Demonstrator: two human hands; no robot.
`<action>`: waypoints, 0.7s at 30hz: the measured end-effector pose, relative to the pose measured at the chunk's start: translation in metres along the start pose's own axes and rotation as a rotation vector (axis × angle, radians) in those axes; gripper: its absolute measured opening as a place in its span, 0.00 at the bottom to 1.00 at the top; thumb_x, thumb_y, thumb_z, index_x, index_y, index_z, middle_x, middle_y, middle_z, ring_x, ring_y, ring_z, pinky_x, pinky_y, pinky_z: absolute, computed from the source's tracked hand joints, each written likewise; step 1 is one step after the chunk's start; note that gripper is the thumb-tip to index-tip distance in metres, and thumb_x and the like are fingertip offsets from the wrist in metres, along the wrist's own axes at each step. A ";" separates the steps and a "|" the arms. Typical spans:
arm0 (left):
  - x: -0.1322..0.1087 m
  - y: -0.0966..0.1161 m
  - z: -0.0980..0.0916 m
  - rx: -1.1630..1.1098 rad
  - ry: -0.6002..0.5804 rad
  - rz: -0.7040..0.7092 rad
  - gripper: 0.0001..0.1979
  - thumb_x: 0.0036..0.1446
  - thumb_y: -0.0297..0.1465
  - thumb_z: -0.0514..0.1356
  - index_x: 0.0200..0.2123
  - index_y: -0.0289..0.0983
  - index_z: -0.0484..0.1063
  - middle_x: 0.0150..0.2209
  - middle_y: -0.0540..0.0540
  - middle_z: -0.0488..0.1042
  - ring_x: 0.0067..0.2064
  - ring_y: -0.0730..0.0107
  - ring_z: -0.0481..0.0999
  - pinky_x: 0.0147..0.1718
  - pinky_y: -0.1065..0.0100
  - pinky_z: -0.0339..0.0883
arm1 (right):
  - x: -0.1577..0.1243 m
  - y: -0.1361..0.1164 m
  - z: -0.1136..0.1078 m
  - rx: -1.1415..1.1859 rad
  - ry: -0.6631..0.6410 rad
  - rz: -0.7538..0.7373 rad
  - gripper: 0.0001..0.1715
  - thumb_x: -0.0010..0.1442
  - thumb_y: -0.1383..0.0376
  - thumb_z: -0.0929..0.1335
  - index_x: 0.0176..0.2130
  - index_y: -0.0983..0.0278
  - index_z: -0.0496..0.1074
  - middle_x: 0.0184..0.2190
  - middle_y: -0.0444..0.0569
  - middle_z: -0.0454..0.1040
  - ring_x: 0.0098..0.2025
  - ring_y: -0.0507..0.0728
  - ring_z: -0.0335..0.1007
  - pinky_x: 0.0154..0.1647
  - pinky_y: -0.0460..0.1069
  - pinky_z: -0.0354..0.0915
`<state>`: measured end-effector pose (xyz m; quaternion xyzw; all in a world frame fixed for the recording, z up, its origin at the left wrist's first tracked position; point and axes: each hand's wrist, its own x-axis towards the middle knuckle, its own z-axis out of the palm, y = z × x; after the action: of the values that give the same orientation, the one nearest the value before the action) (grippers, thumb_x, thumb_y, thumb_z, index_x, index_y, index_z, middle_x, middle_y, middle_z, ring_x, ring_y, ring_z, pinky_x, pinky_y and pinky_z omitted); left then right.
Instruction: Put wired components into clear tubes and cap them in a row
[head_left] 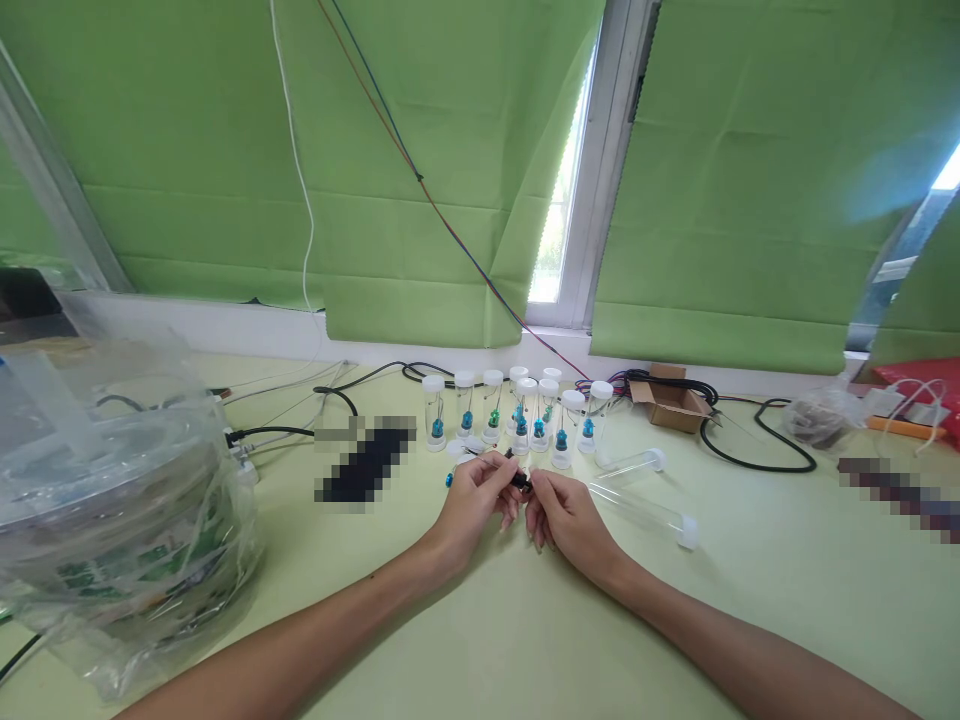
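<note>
My left hand (478,492) and my right hand (564,508) meet above the table, fingers pinched. Between the fingertips is a small black part (519,481), partly covered; its exact kind does not show. Just beyond the hands stand several clear tubes (561,435) with white caps, each with a small blue or green piece and thin wires inside. Two more clear tubes lie on their sides to the right of my right hand, the nearer one (646,508) with a white end cap. A small blue piece (449,480) lies left of my left hand.
A plastic-wrapped round stack (127,520) fills the left side. Left of the tubes lies a blurred dark object (366,460). Black cables (757,462) and an open cardboard box (675,408) sit at the back right, near a clear plastic bag (821,415) and white adapters (885,402).
</note>
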<state>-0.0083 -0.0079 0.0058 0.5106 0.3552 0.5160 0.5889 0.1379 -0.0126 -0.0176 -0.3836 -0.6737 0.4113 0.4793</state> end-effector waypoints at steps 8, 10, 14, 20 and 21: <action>0.002 0.000 -0.001 -0.031 0.009 -0.014 0.15 0.52 0.41 0.65 0.27 0.35 0.72 0.21 0.49 0.70 0.21 0.74 0.68 0.19 0.72 0.60 | -0.001 -0.002 0.000 0.043 0.041 0.016 0.27 0.65 0.44 0.59 0.30 0.63 0.66 0.17 0.41 0.68 0.14 0.49 0.61 0.15 0.43 0.58; 0.002 0.001 -0.002 -0.042 0.016 -0.015 0.14 0.52 0.41 0.65 0.28 0.35 0.72 0.21 0.49 0.70 0.21 0.74 0.68 0.19 0.72 0.60 | -0.001 -0.003 0.000 0.058 0.023 0.024 0.22 0.64 0.45 0.61 0.36 0.62 0.66 0.18 0.39 0.68 0.15 0.49 0.61 0.15 0.44 0.59; 0.003 0.001 -0.002 -0.040 0.023 -0.006 0.14 0.53 0.41 0.65 0.28 0.35 0.72 0.21 0.49 0.70 0.21 0.75 0.67 0.19 0.73 0.59 | -0.001 -0.002 -0.001 0.088 -0.010 0.016 0.20 0.62 0.48 0.64 0.43 0.60 0.63 0.19 0.37 0.68 0.15 0.49 0.62 0.16 0.44 0.60; 0.002 -0.001 -0.002 0.003 0.006 0.011 0.14 0.54 0.40 0.64 0.28 0.34 0.71 0.21 0.50 0.69 0.21 0.74 0.68 0.19 0.72 0.60 | -0.002 0.001 -0.001 0.067 -0.027 -0.003 0.18 0.64 0.49 0.63 0.38 0.61 0.64 0.19 0.38 0.68 0.15 0.49 0.61 0.16 0.44 0.59; 0.002 -0.001 -0.002 0.014 0.000 0.014 0.14 0.54 0.41 0.64 0.28 0.34 0.71 0.21 0.50 0.69 0.22 0.74 0.68 0.19 0.72 0.61 | -0.002 0.000 -0.001 0.062 -0.032 -0.005 0.18 0.64 0.49 0.62 0.37 0.62 0.65 0.19 0.39 0.68 0.15 0.49 0.61 0.16 0.43 0.59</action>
<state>-0.0099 -0.0053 0.0049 0.5172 0.3551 0.5177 0.5817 0.1397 -0.0141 -0.0181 -0.3604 -0.6691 0.4369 0.4811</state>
